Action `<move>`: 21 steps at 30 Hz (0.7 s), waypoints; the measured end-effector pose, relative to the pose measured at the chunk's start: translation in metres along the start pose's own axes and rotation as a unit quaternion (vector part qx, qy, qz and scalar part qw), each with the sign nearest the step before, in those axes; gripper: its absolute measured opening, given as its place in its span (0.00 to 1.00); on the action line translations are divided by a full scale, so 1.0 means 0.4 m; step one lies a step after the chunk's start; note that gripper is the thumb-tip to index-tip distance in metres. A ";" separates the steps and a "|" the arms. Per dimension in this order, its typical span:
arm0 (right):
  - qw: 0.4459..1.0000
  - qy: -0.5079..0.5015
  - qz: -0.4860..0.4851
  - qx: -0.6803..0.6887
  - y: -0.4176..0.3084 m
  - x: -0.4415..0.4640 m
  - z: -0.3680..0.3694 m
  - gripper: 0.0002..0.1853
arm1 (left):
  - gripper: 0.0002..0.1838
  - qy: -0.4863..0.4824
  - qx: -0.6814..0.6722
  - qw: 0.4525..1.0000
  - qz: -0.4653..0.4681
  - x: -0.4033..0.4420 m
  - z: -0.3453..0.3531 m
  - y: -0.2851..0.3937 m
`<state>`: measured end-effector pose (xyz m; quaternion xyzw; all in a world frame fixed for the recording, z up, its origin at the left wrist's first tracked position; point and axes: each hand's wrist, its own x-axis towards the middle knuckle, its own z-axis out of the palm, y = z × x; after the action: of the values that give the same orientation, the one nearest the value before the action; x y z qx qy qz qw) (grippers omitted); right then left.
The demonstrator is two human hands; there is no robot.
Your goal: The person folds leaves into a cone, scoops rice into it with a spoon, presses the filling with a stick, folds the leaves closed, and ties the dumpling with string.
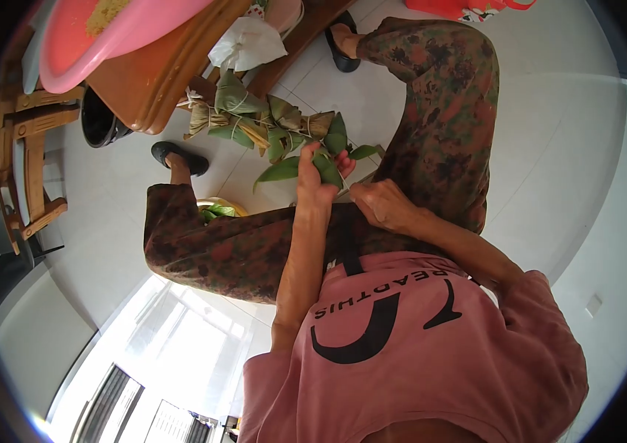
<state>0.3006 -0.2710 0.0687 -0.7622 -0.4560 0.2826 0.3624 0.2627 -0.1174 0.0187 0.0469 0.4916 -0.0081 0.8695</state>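
My left hand (317, 176) is wrapped around a green leaf-wrapped rice dumpling (326, 168), with leaf tips sticking out on both sides. My right hand (383, 204) is closed just to the right, pinching a thin pale string (343, 191) that runs toward the dumpling. Just beyond the hands hangs a bunch of tied leaf-wrapped dumplings (236, 96), several in number, some green and some brownish. Pale strings bind them. My left fingers partly hide the dumpling they hold.
A wooden table (158, 81) carries a pink basin (70, 63) with yellowish grain. A white plastic bag (245, 44) is beside the bunch. A black bin (99, 122) stands under the table corner. A yellow-rimmed bowl with leaves (219, 210) sits by my left leg. A red bag (468, 7) lies far ahead.
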 end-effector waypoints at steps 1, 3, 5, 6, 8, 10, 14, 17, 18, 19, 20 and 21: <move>1.000 0.007 0.009 0.019 -0.003 -0.006 -0.003 0.04 | 0.22 -0.045 -0.002 0.999 0.010 -0.040 0.005 -0.007; 0.998 0.020 0.031 0.058 -0.013 -0.021 -0.010 0.04 | 0.23 -0.123 0.015 0.991 0.051 -0.106 0.004 -0.025; 0.996 0.029 0.030 0.075 -0.023 -0.032 -0.027 0.04 | 0.24 -0.192 0.050 0.972 0.122 -0.152 0.001 -0.045; 0.996 0.029 0.028 0.084 -0.030 -0.034 -0.033 0.04 | 0.24 -0.183 0.088 0.968 0.148 -0.154 -0.017 -0.051; 0.994 0.025 0.023 0.102 -0.043 -0.033 -0.032 0.04 | 0.24 -0.165 0.166 0.951 0.200 -0.156 -0.027 -0.050; 0.994 0.010 0.026 0.110 -0.053 -0.047 -0.025 0.05 | 0.23 -0.057 0.276 0.932 0.227 -0.161 -0.037 -0.064; 0.993 -0.025 0.014 0.112 -0.071 -0.037 -0.025 0.06 | 0.24 0.074 0.345 0.891 0.284 -0.129 -0.029 -0.079; 0.991 -0.013 0.008 0.131 -0.065 -0.043 -0.017 0.07 | 0.24 0.100 0.326 0.892 0.298 -0.125 -0.017 -0.094; 0.991 -0.001 0.004 0.136 -0.059 -0.038 -0.017 0.07 | 0.24 0.096 0.301 0.899 0.304 -0.118 -0.015 -0.090; 0.990 -0.010 0.012 0.139 -0.056 -0.036 -0.021 0.08 | 0.24 0.093 0.276 0.906 0.307 -0.110 -0.013 -0.089; 0.989 -0.022 0.023 0.145 -0.059 -0.042 -0.021 0.08 | 0.25 0.093 0.273 0.909 0.302 -0.112 -0.016 -0.091; 0.988 -0.034 0.031 0.149 -0.063 -0.045 -0.027 0.08 | 0.25 0.091 0.269 0.911 0.300 -0.114 -0.010 -0.090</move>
<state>0.2890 -0.2823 0.0970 -0.7033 -0.3968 0.3847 0.4471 0.2334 -0.1545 0.0531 0.4243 0.5109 0.1255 0.7370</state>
